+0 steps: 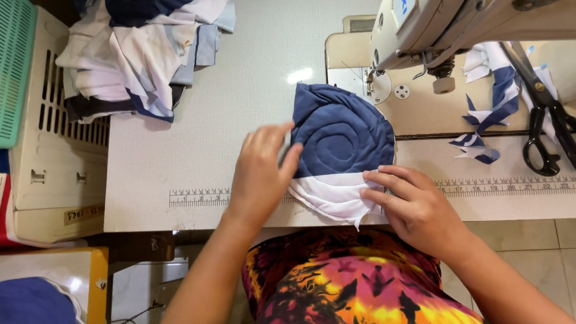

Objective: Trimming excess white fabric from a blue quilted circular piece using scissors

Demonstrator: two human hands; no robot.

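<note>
At frame centre the left hand (260, 173) pinches the edge of the round navy-and-white quilted piece (341, 154) on the tabletop (171, 160) while the right hand (414, 205) presses flat on its white rim, apparently lining it up before the sewing machine (437, 19)

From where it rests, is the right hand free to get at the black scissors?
Probably yes. The right hand lies on the white edge of the quilted piece; the black scissors lie further right on the table, with only fabric scraps between.
</note>
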